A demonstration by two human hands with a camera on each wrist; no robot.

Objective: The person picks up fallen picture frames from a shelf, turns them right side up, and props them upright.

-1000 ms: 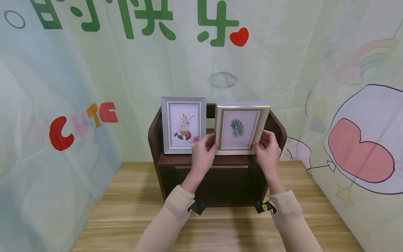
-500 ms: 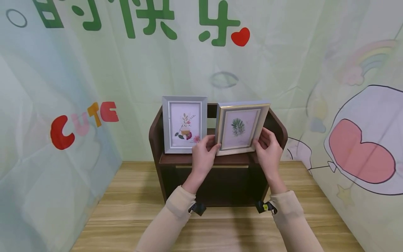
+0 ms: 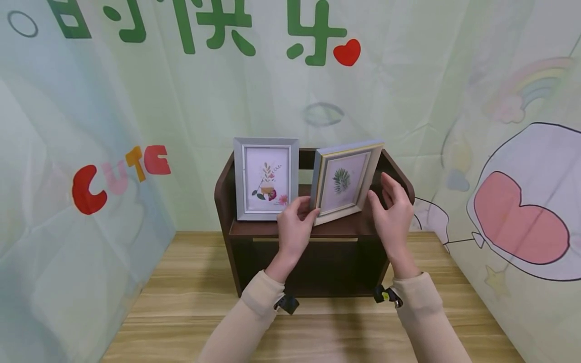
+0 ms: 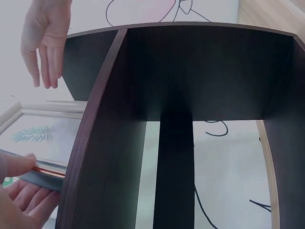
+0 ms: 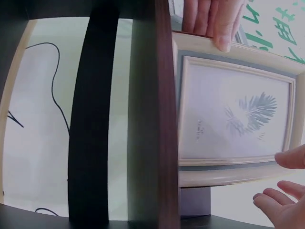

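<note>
On the upper shelf of a dark brown rack [image 3: 336,231], a cream-and-grey picture frame [image 3: 368,176] with a green palm leaf print stands turned, its right side farther back. My left hand [image 3: 294,224] pinches its lower left edge, thumb in front and fingers behind, as the left wrist view also shows. Beside its right edge is my right hand [image 3: 394,217], fingers spread and holding nothing. In the right wrist view the right thumb [image 5: 291,158] overlaps the frame's border. A silver picture frame [image 3: 240,181] with a flower print stands upright left of my left hand.
The rack's side panels [image 3: 222,196] rise at both ends of the shelf, with a lower compartment [image 3: 333,267] beneath. It stands on a wood-grain table [image 3: 204,322]. A printed cloth backdrop [image 3: 386,91] hangs behind and at both sides.
The palm leaf picture frame has turned from nearly facing front, its right side swinging backward. My right hand has let go of its right edge and moved slightly right; my left hand keeps its pinch.
</note>
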